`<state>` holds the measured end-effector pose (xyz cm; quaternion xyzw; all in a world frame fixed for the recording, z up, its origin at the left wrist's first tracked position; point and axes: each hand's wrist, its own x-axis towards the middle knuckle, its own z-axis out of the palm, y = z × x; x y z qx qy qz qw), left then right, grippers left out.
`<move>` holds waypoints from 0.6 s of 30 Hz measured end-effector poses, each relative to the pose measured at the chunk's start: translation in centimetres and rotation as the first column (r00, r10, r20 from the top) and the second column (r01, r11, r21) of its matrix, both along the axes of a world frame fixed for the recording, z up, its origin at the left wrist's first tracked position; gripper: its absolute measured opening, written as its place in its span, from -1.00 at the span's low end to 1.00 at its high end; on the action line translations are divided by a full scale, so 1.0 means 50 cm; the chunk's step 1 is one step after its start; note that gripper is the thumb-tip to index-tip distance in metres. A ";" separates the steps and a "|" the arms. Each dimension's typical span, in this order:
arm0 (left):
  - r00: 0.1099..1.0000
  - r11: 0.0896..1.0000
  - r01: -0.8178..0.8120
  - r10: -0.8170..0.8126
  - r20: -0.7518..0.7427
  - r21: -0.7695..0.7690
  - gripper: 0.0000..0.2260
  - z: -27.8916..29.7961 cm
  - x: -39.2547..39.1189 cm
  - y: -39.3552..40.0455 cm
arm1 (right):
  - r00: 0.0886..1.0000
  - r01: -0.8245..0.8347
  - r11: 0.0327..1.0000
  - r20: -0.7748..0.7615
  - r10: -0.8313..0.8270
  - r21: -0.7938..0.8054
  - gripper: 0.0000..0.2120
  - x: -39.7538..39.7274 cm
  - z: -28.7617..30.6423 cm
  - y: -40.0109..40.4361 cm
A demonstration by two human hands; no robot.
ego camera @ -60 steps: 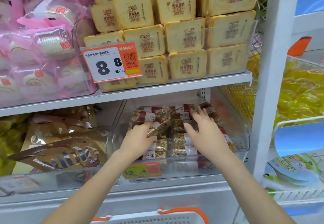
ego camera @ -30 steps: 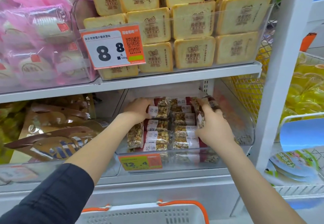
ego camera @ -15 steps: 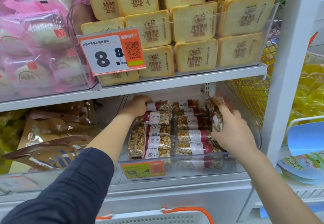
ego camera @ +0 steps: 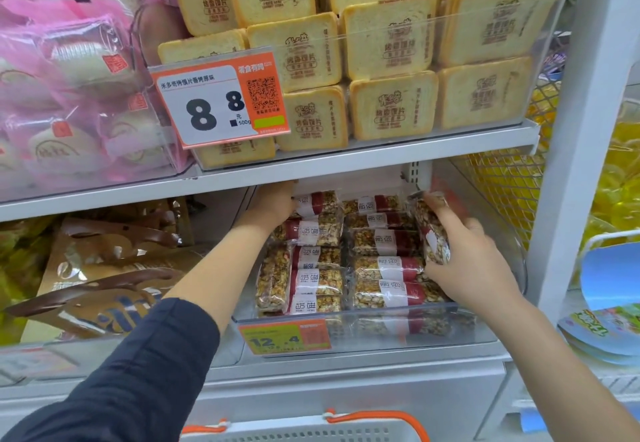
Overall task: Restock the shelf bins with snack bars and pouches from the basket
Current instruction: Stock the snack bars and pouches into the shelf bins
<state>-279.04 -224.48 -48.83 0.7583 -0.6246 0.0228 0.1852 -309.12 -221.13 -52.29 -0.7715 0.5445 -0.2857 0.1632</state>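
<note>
A clear shelf bin (ego camera: 491, 324) on the lower shelf holds several nut snack bars (ego camera: 381, 268) in red-and-white wrappers, laid in two stacked columns. My left hand (ego camera: 277, 202) reaches to the back left of the bin and grips the end of the rearmost bar (ego camera: 320, 203); its fingers are partly hidden under the upper shelf. My right hand (ego camera: 474, 261) holds one bar (ego camera: 433, 230) upright against the right side of the stack. The white basket (ego camera: 311, 433) with orange handles shows at the bottom edge.
The upper shelf (ego camera: 346, 164) carries a bin of toast-slice packs (ego camera: 388, 43) with an 8.8 price tag (ego camera: 221, 102), and pink wrapped cakes (ego camera: 69, 88) to the left. Brown pouches (ego camera: 104, 268) fill the bin left of the bars. A white upright post (ego camera: 585, 130) stands right.
My left hand has pushed deeper to the bin's back left corner. My right hand has tipped one bar upright at the right side of the stack. The camera has moved closer.
</note>
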 end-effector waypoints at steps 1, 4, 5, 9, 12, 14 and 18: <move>0.997 1.000 0.000 -0.002 -0.079 -0.030 -0.83 0.008 -0.006 0.011 | 1.000 -0.001 1.000 0.001 0.001 0.000 -0.12 0.000 0.001 0.000; 0.987 0.970 0.118 -0.092 -0.132 0.212 -0.68 0.018 -0.032 0.062 | 1.000 -0.007 1.000 -0.011 0.007 -0.009 -0.14 0.002 0.000 0.000; 0.989 0.930 0.131 -0.098 -0.111 0.344 -0.61 0.013 -0.040 0.075 | 1.000 -0.009 1.000 -0.022 0.009 -0.016 -0.15 0.003 0.000 0.001; 0.997 0.834 0.050 -0.072 0.019 0.550 -0.40 0.001 -0.053 0.078 | 0.997 -0.016 0.999 -0.078 0.013 -0.038 -0.15 0.008 -0.002 0.007; 0.996 0.800 0.007 -0.059 0.068 0.600 -0.28 -0.006 -0.049 0.068 | 0.989 -0.024 0.998 -0.148 0.016 -0.057 -0.14 0.011 -0.002 0.007; 0.997 0.805 0.028 -0.061 0.037 0.593 -0.26 -0.010 -0.046 0.071 | 0.988 -0.024 0.998 -0.152 0.016 -0.050 -0.14 0.011 -0.001 0.006; 0.995 0.904 0.053 -0.085 0.056 0.424 -0.47 0.001 -0.050 0.087 | 0.993 -0.023 0.999 -0.118 0.019 -0.031 -0.15 0.007 0.000 0.007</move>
